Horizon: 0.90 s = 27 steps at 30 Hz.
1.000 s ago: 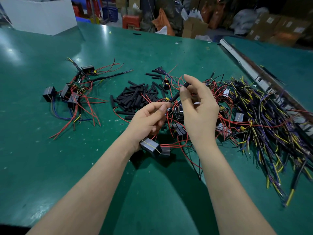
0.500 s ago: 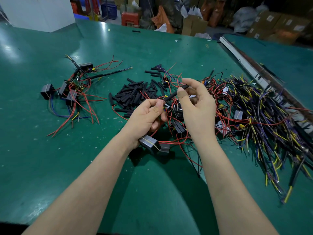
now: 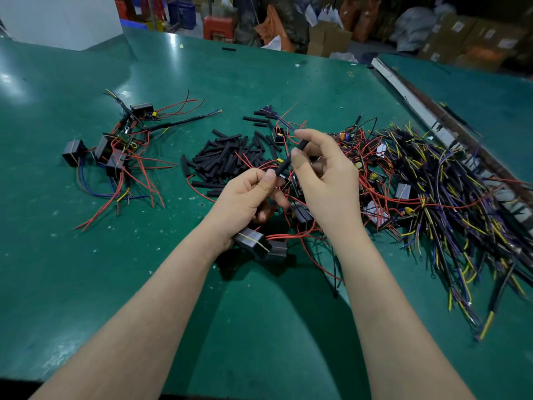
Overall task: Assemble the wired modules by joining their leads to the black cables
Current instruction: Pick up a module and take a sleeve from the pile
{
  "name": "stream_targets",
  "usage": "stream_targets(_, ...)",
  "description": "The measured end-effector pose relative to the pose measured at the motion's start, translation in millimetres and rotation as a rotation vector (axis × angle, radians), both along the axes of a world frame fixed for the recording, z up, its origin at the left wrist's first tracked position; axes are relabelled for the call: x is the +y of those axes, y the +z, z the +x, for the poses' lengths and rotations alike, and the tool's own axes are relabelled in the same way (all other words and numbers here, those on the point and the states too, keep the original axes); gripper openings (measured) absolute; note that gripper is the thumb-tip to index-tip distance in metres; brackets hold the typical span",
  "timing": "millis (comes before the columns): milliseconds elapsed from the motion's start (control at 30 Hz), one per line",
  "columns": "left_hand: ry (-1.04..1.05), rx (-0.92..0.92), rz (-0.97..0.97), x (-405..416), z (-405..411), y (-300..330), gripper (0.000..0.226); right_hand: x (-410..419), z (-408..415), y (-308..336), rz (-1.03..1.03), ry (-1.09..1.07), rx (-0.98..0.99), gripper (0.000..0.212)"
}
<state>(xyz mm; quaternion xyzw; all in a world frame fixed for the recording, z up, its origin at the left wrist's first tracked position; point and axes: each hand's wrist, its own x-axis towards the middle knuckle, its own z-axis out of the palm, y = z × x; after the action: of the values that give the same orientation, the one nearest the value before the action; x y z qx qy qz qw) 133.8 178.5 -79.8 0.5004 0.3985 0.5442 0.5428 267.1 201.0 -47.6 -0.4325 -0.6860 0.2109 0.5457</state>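
Pinching a black sleeve (image 3: pixel 289 160) at frame centre — right hand (image 3: pixel 326 174) on its upper end, left hand (image 3: pixel 248 194) now closing on the lower end, module (image 3: pixel 253 243) hanging beneath the left wrist. Having drawn together since a second ago — likely sliding it over the joint.

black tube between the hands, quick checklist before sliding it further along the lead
1. Right hand pinches the short black tube near its upper end: ok.
2. Left hand pinches at its lower end: ok.
3. Thin red lead inside the tube: cannot tell.
4. Grey box-shaped module hangs under the left wrist: ok.
5. Spare black tube pile within reach: ok.
6. Joint covered: cannot tell.
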Motion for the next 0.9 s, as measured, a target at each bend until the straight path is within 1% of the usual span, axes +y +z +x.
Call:
stream_targets(100,-0.004,0.007,-0.019,-1,0,0,0.026,2,3,-1,0.018,-0.049,-0.024,0.024)
stream_targets(233,-0.019,-0.054,-0.083,0,-2,3,0.012,0,3,-2,0.057,-0.061,-0.094,0.027)
stream_targets(267,-0.038,-0.091,-0.112,0,-4,4,0.014,1,4,-2,0.033,-0.060,-0.100,0.027)
stream_targets(300,-0.059,-0.121,-0.131,0,-6,5,0.022,2,5,-2,-0.011,-0.055,-0.083,0.026)
stream_targets(367,-0.108,-0.154,-0.111,-1,-10,6,0.037,3,6,-1,-0.127,-0.028,0.020,0.022)
stream_targets(433,-0.150,-0.195,-0.067,-1,-11,6,0.043,1,5,1,-0.216,0.019,0.111,0.019)
stream_targets(467,-0.165,-0.225,-0.054,-2,-11,6,0.046,0,4,2,-0.239,0.047,0.115,0.019)
stream_targets(567,-0.185,-0.345,-0.057,-2,-12,5,0.066,-3,4,2,-0.246,0.094,0.008,0.021)
stream_targets(600,-0.186,-0.376,-0.069,-2,-13,6,0.070,-3,5,1,-0.239,0.090,0.001,0.021)
stream_targets(633,-0.179,-0.394,-0.082,-2,-14,7,0.068,-2,6,1,-0.237,0.085,0.021,0.021)
stream_targets(667,-0.167,-0.397,-0.098,-3,-15,9,0.061,0,6,0,-0.239,0.079,0.054,0.020)
stream_targets(733,-0.131,-0.337,-0.139,-3,-15,12,0.041,3,8,1,-0.254,0.061,0.111,0.022)
stream_targets(767,-0.104,-0.246,-0.154,-4,-15,11,0.030,4,10,1,-0.265,0.053,0.126,0.023)
stream_targets(867,-0.001,0.212,-0.095,-4,-17,4,0.011,6,15,1,-0.283,0.044,0.124,0.021)
stream_targets(900,0.009,0.313,-0.066,-4,-18,2,0.008,6,16,1,-0.286,0.048,0.117,0.021)
